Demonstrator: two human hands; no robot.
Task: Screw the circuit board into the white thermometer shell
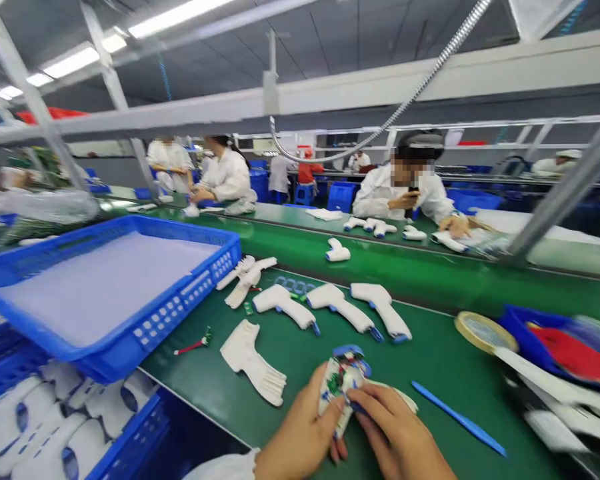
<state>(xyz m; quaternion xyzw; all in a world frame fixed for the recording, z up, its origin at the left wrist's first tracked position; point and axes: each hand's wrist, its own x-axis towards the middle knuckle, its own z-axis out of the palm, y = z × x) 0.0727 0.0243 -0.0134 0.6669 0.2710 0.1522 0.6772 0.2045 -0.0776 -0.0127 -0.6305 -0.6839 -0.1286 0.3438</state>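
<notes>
In front of me my left hand (305,420) is closed around an open white thermometer gun (349,367), its green circuit board and wires exposed and a blue rim at its top. My right hand (405,433) pinches a small dark blue part (359,404) against its handle; the fingers partly hide it. Behind the right fingers a white shell piece (397,395) lies on the green bench. Left of my hands rests a loose white shell half (253,360). Beyond them three gun bodies (285,305) lie in a row. A blue pry stick (459,419) lies to the right.
A blue tray (187,300) with a pale liner stands at left, above a crate of white shells (45,427). A small board with red wire (200,343) is near it. At right are a tape roll (485,331) and blue bin (513,320). Co-workers sit beyond the green belt (280,247).
</notes>
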